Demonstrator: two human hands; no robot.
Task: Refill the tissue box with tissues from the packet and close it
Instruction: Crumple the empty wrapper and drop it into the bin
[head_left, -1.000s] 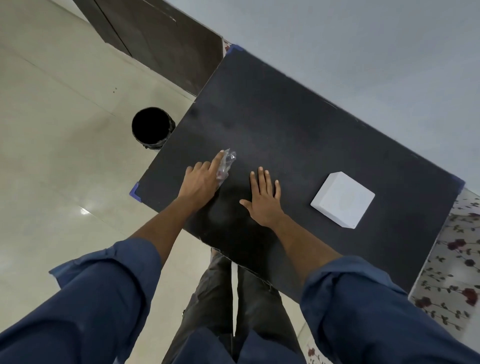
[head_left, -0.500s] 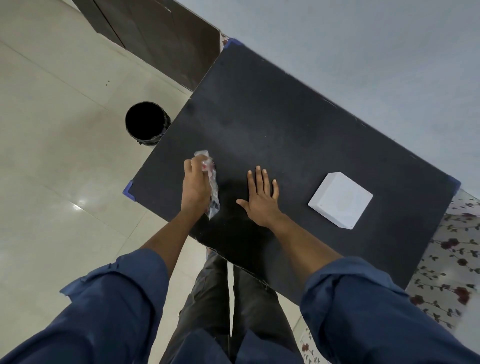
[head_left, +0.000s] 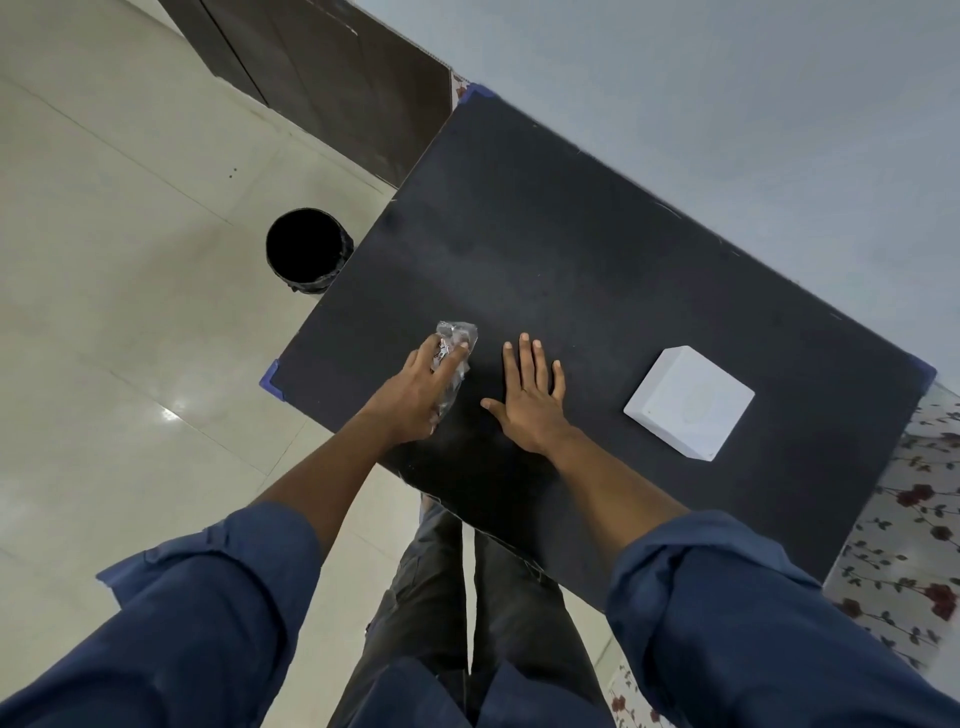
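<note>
A white square tissue box (head_left: 690, 401) sits closed on the right part of the black table (head_left: 597, 260). My left hand (head_left: 418, 392) grips a crumpled clear plastic packet (head_left: 455, 340) near the table's left front edge; the wrapper sticks out past my fingers and looks flat and empty. My right hand (head_left: 530, 395) lies flat on the table, palm down, fingers spread, about a hand's width left of the box and holding nothing.
A black waste bin (head_left: 307, 249) stands on the pale tiled floor just left of the table. A dark wooden door (head_left: 322, 78) is behind it. A grey wall runs along the table's far side. Flowered cloth (head_left: 914, 545) lies right of the table.
My left hand has gathered the plastic packet off the table and closed around it, lifting it slightly. My right hand and the box have stayed in place.
</note>
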